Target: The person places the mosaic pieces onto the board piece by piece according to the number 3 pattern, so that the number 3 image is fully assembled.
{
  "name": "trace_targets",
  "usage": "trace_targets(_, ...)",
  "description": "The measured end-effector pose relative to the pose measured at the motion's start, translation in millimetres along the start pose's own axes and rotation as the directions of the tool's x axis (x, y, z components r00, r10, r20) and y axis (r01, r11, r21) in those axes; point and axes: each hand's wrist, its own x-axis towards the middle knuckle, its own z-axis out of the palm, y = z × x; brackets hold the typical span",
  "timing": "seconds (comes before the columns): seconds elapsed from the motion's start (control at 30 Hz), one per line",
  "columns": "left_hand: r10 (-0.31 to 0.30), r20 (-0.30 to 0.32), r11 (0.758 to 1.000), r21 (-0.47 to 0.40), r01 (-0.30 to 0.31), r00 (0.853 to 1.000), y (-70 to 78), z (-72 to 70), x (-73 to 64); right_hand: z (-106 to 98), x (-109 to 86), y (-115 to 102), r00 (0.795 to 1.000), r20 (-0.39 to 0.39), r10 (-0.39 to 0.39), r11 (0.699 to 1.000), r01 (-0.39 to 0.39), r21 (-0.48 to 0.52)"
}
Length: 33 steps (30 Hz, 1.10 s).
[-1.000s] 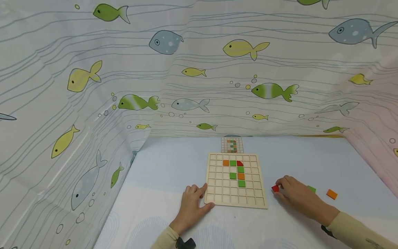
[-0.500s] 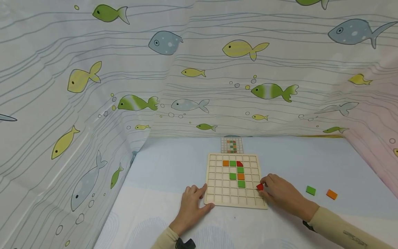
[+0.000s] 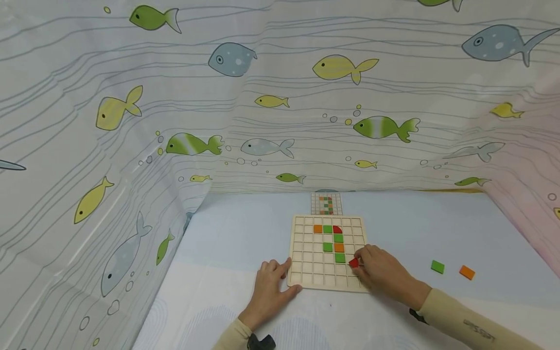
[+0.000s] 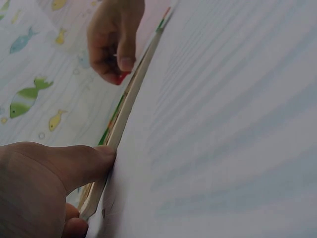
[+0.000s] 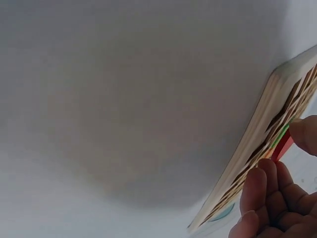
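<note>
A square wooden grid board (image 3: 308, 279) lies on the table, with several green, orange and red tiles set in its cells. At its near left corner, my left hand (image 3: 269, 294) holds the board, thumb along the near edge and fingers at the left side. My right hand (image 3: 387, 273) pinches a red tile (image 3: 353, 263) between thumb and fingertips, just above the board's right part. In the right wrist view the red tile (image 5: 283, 147) is tilted, seen nearly edge-on. Part of the board's right edge is hidden by the right hand.
A green tile (image 3: 437, 267) and an orange tile (image 3: 466, 272) lie on the table to the right. Behind the board is a small card (image 3: 316, 204) with a printed grid pattern. A fish-print curtain (image 3: 288, 121) stands around the back and sides.
My right hand has carried the red tile leftward from the table to over the board, uncovering the green tile. The left hand has stayed at the board's corner.
</note>
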Motion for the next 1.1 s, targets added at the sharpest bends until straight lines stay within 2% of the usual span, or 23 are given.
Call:
trace_targets(0.2,0.030,-0.022,0.999,0.011,-0.030,0.999,0.8,-1.0,-0.1,5.6,2.8,-4.9,1.000,0.031,0.008,1.000,-0.008,-0.005)
trace_targets(0.33,0.055,-0.048,0.998,0.023,-0.054,0.997,0.2,-0.7,0.1,7.5,5.6,-8.2,1.000,0.010,-0.002,1.000,0.002,0.003)
trace_targets(0.5,0.033,-0.030,0.999,0.015,-0.033,0.999,0.6,-0.4,0.4,9.2,8.8,-14.7,1.000,-0.011,-0.015,1.000,0.015,0.005)
trace_targets(0.63,0.012,-0.011,1.000,-0.004,-0.012,1.000,1.8,-0.8,0.4,10.7,11.8,-20.7,1.000,-0.004,0.007,1.000,-0.007,0.012)
trace_targets(0.77,0.012,-0.014,1.000,-0.008,-0.013,1.000,2.6,-0.8,0.5,14.5,13.8,-25.7,1.000,-0.011,0.028,1.000,-0.029,-0.007)
trace_targets(0.97,0.049,-0.042,0.999,0.011,-0.049,0.998,1.7,0.9,-0.4,19.1,14.9,-30.7,0.998,-0.047,0.040,0.999,-0.041,-0.021)
trace_targets(1.1,0.033,-0.026,0.999,0.006,-0.033,0.999,1.4,-0.1,-0.2,18.6,15.8,-33.8,0.997,-0.034,0.062,0.998,-0.063,-0.008)
